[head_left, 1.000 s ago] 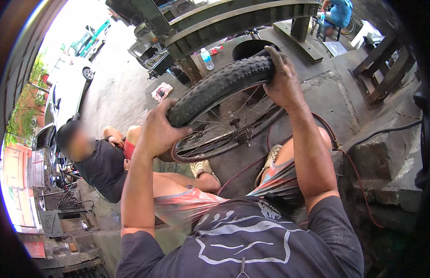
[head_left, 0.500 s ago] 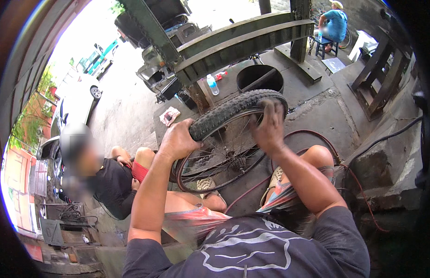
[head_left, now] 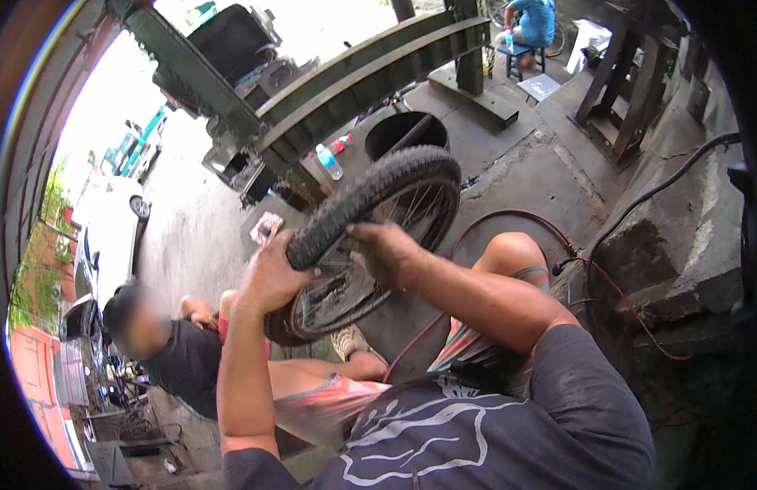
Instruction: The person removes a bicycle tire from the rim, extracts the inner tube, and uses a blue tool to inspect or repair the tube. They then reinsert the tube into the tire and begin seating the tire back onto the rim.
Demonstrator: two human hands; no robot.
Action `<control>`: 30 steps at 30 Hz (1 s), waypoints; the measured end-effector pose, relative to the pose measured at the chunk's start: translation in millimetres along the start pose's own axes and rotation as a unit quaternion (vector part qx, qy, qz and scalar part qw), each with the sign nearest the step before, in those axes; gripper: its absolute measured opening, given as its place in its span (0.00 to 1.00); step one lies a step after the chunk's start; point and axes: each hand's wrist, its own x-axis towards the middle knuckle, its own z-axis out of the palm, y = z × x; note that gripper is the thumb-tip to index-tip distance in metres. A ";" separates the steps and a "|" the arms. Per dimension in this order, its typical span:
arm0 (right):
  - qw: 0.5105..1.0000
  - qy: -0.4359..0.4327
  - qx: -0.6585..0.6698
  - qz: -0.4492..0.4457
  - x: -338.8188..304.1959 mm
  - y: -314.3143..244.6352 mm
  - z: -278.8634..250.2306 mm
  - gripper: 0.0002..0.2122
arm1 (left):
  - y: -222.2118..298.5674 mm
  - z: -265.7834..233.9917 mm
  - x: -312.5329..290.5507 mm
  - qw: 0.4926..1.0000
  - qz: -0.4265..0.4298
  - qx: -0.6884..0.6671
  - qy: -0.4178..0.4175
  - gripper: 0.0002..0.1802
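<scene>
A bicycle wheel (head_left: 353, 309) stands tilted in front of me, with spokes and a bare stretch of rim showing on its near side. A black knobby bicycle tire (head_left: 387, 177) lies over its far side. At the tire's left end, my left hand (head_left: 272, 276) is closed around the tread, thumb toward the spokes. My right hand (head_left: 388, 255) reaches across the wheel, its fingers bent against the tire's inner edge near the middle. Those fingertips are dark and slightly blurred. The hub is mostly hidden behind the right hand.
A black round bin (head_left: 407, 135) stands beyond the wheel, near a water bottle (head_left: 329, 162) and a heavy metal frame (head_left: 370, 77). A red hose (head_left: 509, 214) curves over the floor at right. One person (head_left: 182, 355) sits close at left; another (head_left: 532, 23) sits far right.
My right hand has moved left and nearer along the tire, from its right end toward the middle. The left hand keeps its hold. The whole view has shifted, and the wheel is tilted more.
</scene>
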 end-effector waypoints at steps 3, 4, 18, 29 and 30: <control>0.997 0.061 -0.042 0.033 -7.5 -20.2 18.0 0.14 | 14.8 -11.5 -2.1 0.999 0.012 -0.037 -0.019 0.37; 0.991 0.128 0.015 0.018 -3.3 -16.3 16.6 0.15 | 22.4 -5.2 -3.5 0.999 0.018 -0.041 -0.002 0.37; 0.949 0.305 0.031 -0.071 -73.9 -67.9 -37.3 0.09 | -40.9 25.8 -2.9 0.982 -0.071 -0.058 0.162 0.34; 0.955 0.291 -0.011 -0.063 -105.6 -58.7 -60.2 0.05 | -24.1 30.4 -11.9 0.979 -0.069 -0.107 0.162 0.36; 0.953 0.296 -0.014 -0.059 -101.3 -50.3 -69.4 0.05 | -24.1 30.2 -13.2 0.978 -0.069 -0.113 0.158 0.36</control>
